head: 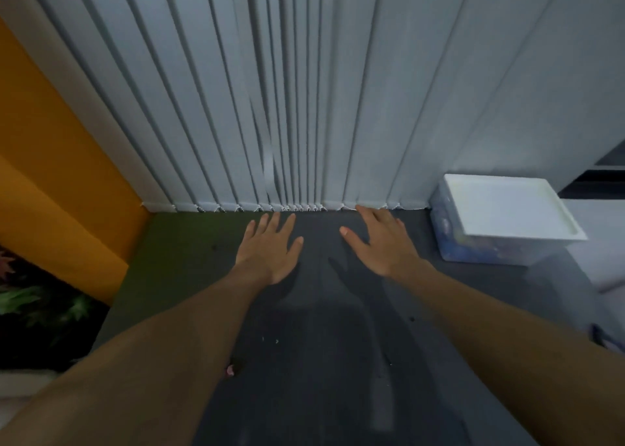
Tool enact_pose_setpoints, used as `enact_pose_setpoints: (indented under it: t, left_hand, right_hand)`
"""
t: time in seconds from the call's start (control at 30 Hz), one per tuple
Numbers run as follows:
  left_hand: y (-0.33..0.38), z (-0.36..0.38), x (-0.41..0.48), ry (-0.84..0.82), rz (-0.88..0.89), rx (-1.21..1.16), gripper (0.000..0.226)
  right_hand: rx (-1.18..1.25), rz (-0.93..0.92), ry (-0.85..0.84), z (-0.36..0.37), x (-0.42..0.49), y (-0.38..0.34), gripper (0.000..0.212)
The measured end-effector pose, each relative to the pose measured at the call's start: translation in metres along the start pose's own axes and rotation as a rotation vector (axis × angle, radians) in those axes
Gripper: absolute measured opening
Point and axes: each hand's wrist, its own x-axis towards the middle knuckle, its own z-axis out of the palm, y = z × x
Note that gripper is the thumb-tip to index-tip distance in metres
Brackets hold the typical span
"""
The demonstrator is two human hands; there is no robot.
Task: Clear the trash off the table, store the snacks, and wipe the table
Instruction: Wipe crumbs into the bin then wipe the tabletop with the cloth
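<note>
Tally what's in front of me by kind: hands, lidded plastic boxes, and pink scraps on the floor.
Hands: 2, left hand and right hand
Lidded plastic box: 1
Pink scrap: 1
Total: 4

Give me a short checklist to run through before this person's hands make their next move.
1. Left hand free: ok, fingers spread, holds nothing.
2. Right hand free: ok, open, holds nothing.
3. Storage box closed: ok, white lid sits on it, on the right by the blinds.
4. Box contents are snacks: cannot tell, only blurry blue shapes show through its wall.
5. Trash cleared: not ok, a pink scrap lies on the dark surface by the left forearm.
6. Wiping cloth at hand: not ok, none in view.
</note>
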Motion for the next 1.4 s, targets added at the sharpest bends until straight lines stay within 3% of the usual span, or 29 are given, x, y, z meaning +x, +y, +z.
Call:
enact_pose_setpoints:
  t: [0.33,0.7,1.03,1.4]
  left_hand:
    - [0.121,0.005,0.025,0.019,0.199,0.01,0.065]
    - [0.293,0.016,0.044,0.03,0.43,0.013,0.063]
    - [0.408,0.047,0.059,-0.006,0.599,-0.013,0.06]
    - [0.48,0.134,0.061,-0.271,0.607,0.041,0.07]
  right_hand:
    - [-0.013,0.165,0.08,-0.042,-0.054,0.099,0.089]
    - [-0.031,0.324,0.16,-0.102,-0.123,0.235,0.074]
    - [-0.085,0.477,0.188,-0.134,-0.174,0.325,0.071]
    - [0.006,0.682,0.089,-0.097,-0.229,0.418,0.073]
